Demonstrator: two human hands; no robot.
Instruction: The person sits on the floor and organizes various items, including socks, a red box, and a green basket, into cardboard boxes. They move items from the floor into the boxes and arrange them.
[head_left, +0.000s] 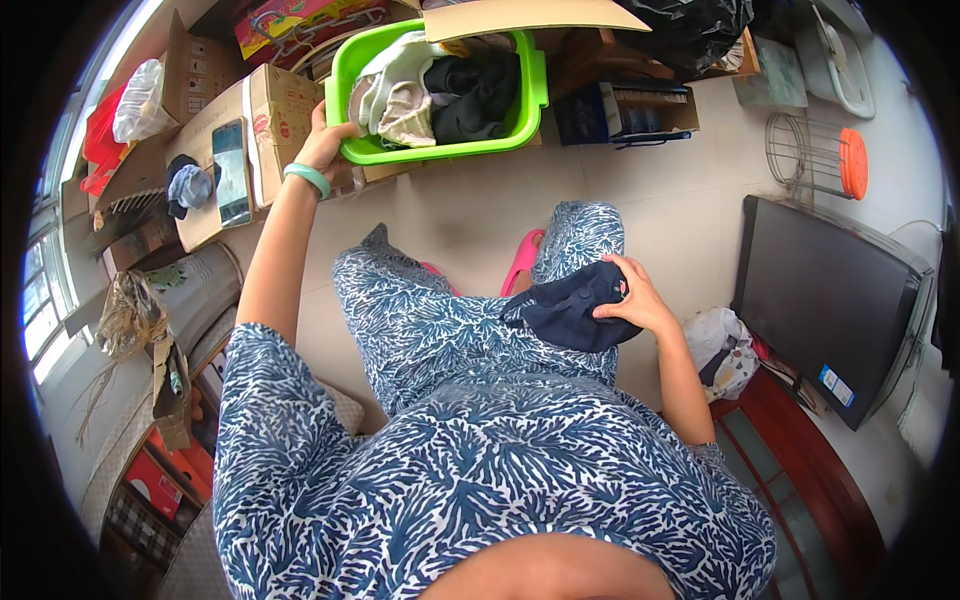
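My left hand (328, 145), with a green bangle on the wrist, grips the left rim of a bright green plastic basin (442, 156). Inside the basin lie a light cloth bundle (397, 90) and a black cloth bundle (480, 94), heaped side by side. Over my right thigh, my right hand (636, 294) holds a dark navy fabric cap (574, 311) by its right side, thumb on top. A small coloured patch shows on the cap near my fingertips. Part of the cap rests on my patterned trousers (457, 337).
Left of the basin, a taped cardboard box (285, 105) and a smartphone (231, 172) sit beside a crumpled blue cloth (190, 186). A cardboard flap (532, 16) overhangs the basin's back edge. To the right stand a wire rack (814, 154) and a television (821, 300).
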